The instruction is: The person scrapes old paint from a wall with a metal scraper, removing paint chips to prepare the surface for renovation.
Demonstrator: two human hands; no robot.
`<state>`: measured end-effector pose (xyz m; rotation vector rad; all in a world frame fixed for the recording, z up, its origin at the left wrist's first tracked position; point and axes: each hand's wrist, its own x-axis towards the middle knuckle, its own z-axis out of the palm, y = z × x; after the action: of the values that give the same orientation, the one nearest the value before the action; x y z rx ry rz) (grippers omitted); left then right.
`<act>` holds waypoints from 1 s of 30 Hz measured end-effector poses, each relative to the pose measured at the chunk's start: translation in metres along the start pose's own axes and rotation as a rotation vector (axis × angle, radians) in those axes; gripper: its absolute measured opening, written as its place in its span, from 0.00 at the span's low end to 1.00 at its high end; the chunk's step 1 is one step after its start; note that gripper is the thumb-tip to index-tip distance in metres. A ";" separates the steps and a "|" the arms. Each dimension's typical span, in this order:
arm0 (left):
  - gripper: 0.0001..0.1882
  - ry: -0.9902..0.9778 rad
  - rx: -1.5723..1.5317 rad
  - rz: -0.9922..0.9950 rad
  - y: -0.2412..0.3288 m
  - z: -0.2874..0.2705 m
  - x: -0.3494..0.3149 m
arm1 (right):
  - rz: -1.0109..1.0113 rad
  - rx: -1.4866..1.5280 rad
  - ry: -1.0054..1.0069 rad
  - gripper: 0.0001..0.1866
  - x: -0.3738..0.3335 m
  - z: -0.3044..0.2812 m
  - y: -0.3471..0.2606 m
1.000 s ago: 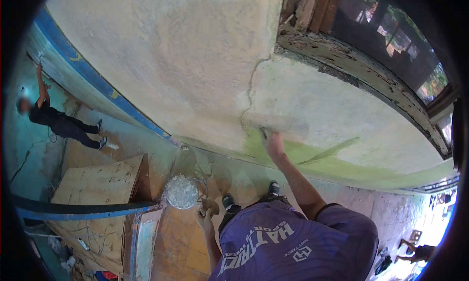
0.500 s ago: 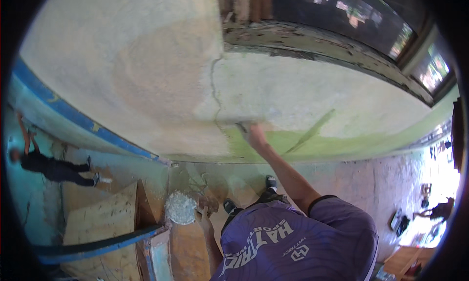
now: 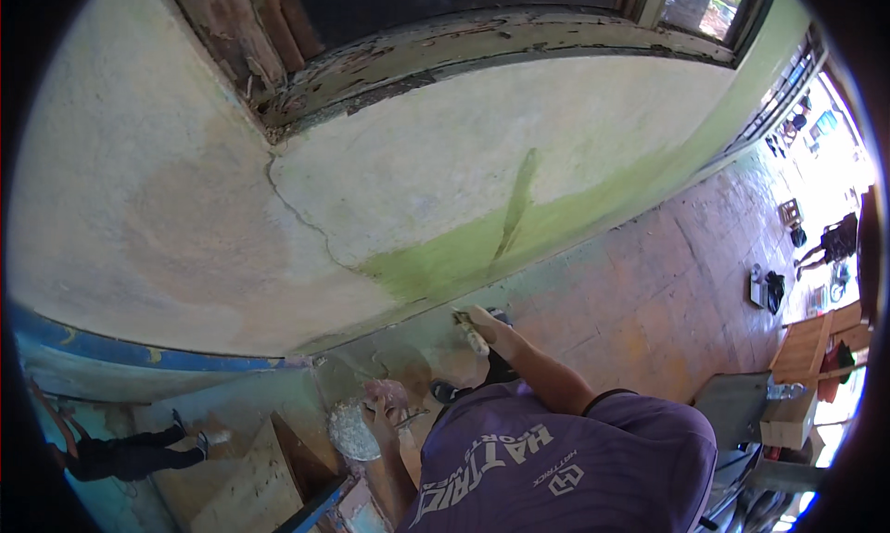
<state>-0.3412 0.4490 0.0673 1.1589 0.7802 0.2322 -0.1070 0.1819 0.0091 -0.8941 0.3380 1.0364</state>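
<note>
In my right hand (image 3: 495,325) is a trowel (image 3: 475,336), its pale-smeared blade turned nearly edge-on and held off the wall. My left hand (image 3: 378,425) is low at the left, its fingers curled at a pinkish-brown flat piece (image 3: 387,394), perhaps a board; its exact kind is unclear. Beside that hand is a round container of lumpy whitish paste (image 3: 350,429). The wall (image 3: 389,171) in front is coated whitish, with a damp-looking beige patch on the left, a crack running down from the window corner, and a bare green strip (image 3: 436,255) along the bottom.
A weathered wooden window frame (image 3: 464,42) runs above the wall. Another person (image 3: 120,451) in dark clothes is at the far left, near a leaning wooden panel (image 3: 246,482). Wooden furniture (image 3: 802,366) stands at right on the tiled floor (image 3: 630,283); someone else (image 3: 828,241) is by the bright opening.
My right hand has come away from the wall and down toward my body with the trowel. The view has turned, so window and crack appear further left. My left hand stays by the paste.
</note>
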 end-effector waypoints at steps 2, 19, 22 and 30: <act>0.22 0.015 0.017 -0.001 0.015 0.008 0.003 | -0.005 0.076 0.132 0.13 -0.020 0.005 0.004; 0.13 0.030 0.265 1.376 0.296 0.266 0.090 | -0.119 -0.223 0.150 0.11 -0.051 0.021 -0.071; 0.15 0.149 0.712 1.646 0.294 0.295 0.134 | -0.124 -0.194 0.181 0.11 -0.059 0.024 -0.086; 0.27 0.293 1.339 2.005 0.207 0.296 0.187 | -0.196 -0.113 0.297 0.12 -0.071 -0.044 -0.100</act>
<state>0.0333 0.4192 0.2218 2.8997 -0.5017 1.7196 -0.0498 0.0849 0.0743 -1.1634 0.4331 0.7478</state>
